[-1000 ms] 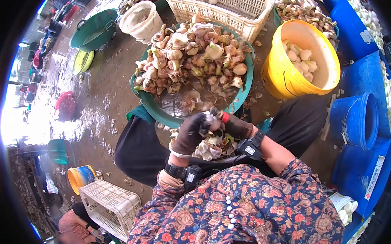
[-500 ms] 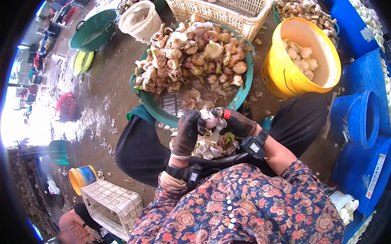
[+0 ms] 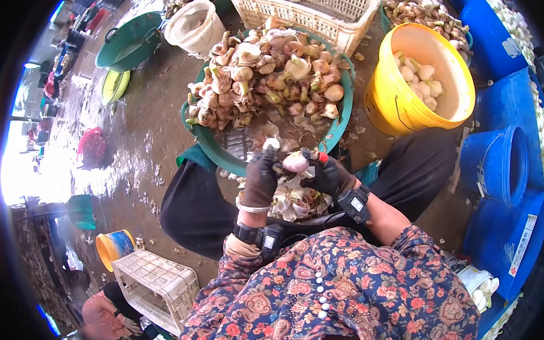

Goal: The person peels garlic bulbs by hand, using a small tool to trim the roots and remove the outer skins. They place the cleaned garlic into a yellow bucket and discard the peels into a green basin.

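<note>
In front of my lap, a pinkish-white garlic bulb (image 3: 296,162) is pinched in my right hand (image 3: 332,174), gloved in black with a red band on one finger. My left hand (image 3: 260,177), in a dark glove, is closed beside the bulb's left side, its thumb close to it. A small white piece (image 3: 271,143) shows at its upper fingertips; what it grips I cannot tell. Loose garlic skins (image 3: 291,203) lie below the hands, between my legs. Just beyond, a green tub (image 3: 206,143) holds heaped unpeeled garlic (image 3: 268,71).
To the right stand a yellow bucket (image 3: 391,100) with cleaned white bulbs and a blue bucket (image 3: 493,168). A cream crate (image 3: 315,20) and a whitish bucket (image 3: 196,36) sit behind the tub. Another person (image 3: 106,313) works at lower left beside an overturned crate (image 3: 156,282).
My left hand has shifted up and come away from around the bulb, with a white piece now at its fingertips. The bulb shows more plainly, held from the right.
</note>
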### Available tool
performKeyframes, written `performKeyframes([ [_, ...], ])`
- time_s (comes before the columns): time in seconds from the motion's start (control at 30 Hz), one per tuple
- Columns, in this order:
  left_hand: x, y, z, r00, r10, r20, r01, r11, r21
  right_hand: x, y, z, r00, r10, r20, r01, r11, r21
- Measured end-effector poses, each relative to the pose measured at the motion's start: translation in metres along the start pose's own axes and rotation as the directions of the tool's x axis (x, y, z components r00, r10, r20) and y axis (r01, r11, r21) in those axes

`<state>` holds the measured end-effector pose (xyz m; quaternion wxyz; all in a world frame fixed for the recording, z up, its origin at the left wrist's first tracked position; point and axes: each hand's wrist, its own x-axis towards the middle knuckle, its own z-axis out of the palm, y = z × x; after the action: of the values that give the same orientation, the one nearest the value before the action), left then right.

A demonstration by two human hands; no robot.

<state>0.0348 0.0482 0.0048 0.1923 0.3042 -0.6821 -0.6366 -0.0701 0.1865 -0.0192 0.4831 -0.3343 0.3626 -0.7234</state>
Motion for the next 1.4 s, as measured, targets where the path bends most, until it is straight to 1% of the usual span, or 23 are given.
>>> performKeyframes([
  [0.03,0.007,-0.027,-0.008,0.945,-0.315,0.091,0.285,0.655,-0.7,0.0,-0.004,-0.001,1.0,-0.001,-0.004,0.001,1.0,-0.004],
  [0.07,0.015,-0.062,-0.025,0.983,-0.183,0.001,0.17,0.912,-0.374,0.002,-0.009,-0.003,0.989,0.139,0.045,-0.143,0.871,0.47],
  [0.1,0.019,-0.083,-0.038,0.999,-0.024,-0.031,0.025,0.999,0.024,0.003,-0.012,-0.004,0.96,0.236,0.153,-0.257,0.512,0.82],
  [0.13,0.014,-0.027,-0.034,0.873,-0.488,0.022,0.454,0.794,-0.405,0.0,-0.008,-0.005,0.962,0.274,0.002,-0.208,0.724,0.658],
  [0.17,0.012,-0.03,-0.035,0.872,-0.489,0.024,0.456,0.793,-0.405,-0.004,-0.004,-0.007,0.961,0.275,0.0,-0.207,0.723,0.659],
  [0.2,0.008,-0.029,-0.036,0.958,-0.28,-0.06,0.286,0.949,0.132,-0.005,-0.006,-0.005,0.991,0.126,-0.051,-0.102,0.935,0.341],
  [0.23,0.005,-0.026,-0.037,0.999,-0.046,-0.012,0.043,0.771,0.635,-0.004,-0.008,-0.004,0.999,-0.034,-0.04,0.033,0.999,-0.026],
  [0.27,0.003,-0.023,-0.036,0.998,-0.065,-0.021,0.058,0.647,0.76,-0.004,-0.01,-0.005,0.999,-0.035,-0.039,0.034,0.999,-0.025],
  [0.33,0.007,-0.007,-0.033,0.967,-0.256,0.0,0.163,0.616,0.77,-0.003,-0.016,-0.012,0.997,-0.066,0.026,0.062,0.643,-0.764],
  [0.37,0.01,-0.003,-0.031,0.899,-0.438,0.017,0.262,0.567,0.781,-0.002,-0.016,-0.013,0.998,-0.064,0.024,0.06,0.641,-0.765],
  [0.43,0.011,-0.007,-0.024,0.898,-0.44,0.026,0.243,0.544,0.804,0.0,-0.016,-0.015,0.997,0.046,0.063,0.001,0.799,-0.601],
  [0.5,0.01,-0.015,-0.016,0.976,0.179,0.123,-0.216,0.851,0.479,0.001,-0.005,-0.019,0.997,0.068,0.03,-0.044,0.866,-0.499],
  [0.53,0.012,-0.014,-0.011,0.994,0.002,0.105,-0.033,0.955,0.296,0.0,0.0,-0.02,0.996,0.092,-0.002,-0.086,0.918,-0.387],
  [0.63,0.009,0.01,-0.005,0.95,-0.01,0.312,-0.06,0.975,0.214,-0.003,-0.009,-0.01,0.952,0.248,-0.182,-0.288,0.925,-0.249],
  [0.67,0.01,0.007,-0.005,0.939,0.053,0.339,-0.146,0.956,0.254,0.005,0.004,-0.017,0.877,0.461,-0.133,-0.318,0.766,0.558],
  [0.93,0.004,0.004,-0.009,0.97,-0.054,0.238,0.089,0.986,-0.139,0.011,-0.018,-0.008,0.928,0.311,-0.207,-0.215,0.898,0.385],
  [1.03,-0.002,0.01,0.001,0.967,-0.091,0.239,0.112,0.991,-0.074,0.011,-0.012,-0.011,0.937,0.269,-0.223,-0.187,0.925,0.332],
  [1.13,0.003,-0.02,0.01,0.954,0.19,0.233,-0.27,0.882,0.386,0.019,-0.017,-0.006,0.929,0.336,-0.155,-0.326,0.942,0.083],
  [1.2,0.007,-0.037,0.012,0.992,-0.068,0.11,0.056,0.992,0.111,0.018,0.014,-0.011,0.914,0.348,-0.206,-0.312,0.931,0.19],
  [1.27,0.021,-0.041,0.001,0.856,-0.505,0.113,0.517,0.842,-0.157,0.013,0.039,-0.023,0.856,0.404,-0.323,-0.348,0.912,0.218],
  [1.33,0.047,-0.026,-0.018,0.889,-0.411,0.203,0.455,0.735,-0.503,0.007,0.044,-0.036,0.63,0.601,-0.492,-0.553,0.792,0.26],
  [1.37,0.071,0.0,-0.032,0.895,-0.353,0.273,0.446,0.686,-0.575,0.002,0.041,-0.044,0.635,0.631,-0.445,-0.607,0.764,0.216],
  [1.4,0.119,-0.04,-0.066,0.988,-0.068,0.139,0.115,0.923,-0.367,0.0,0.046,-0.052,0.683,0.622,-0.384,-0.518,0.782,0.347],
])
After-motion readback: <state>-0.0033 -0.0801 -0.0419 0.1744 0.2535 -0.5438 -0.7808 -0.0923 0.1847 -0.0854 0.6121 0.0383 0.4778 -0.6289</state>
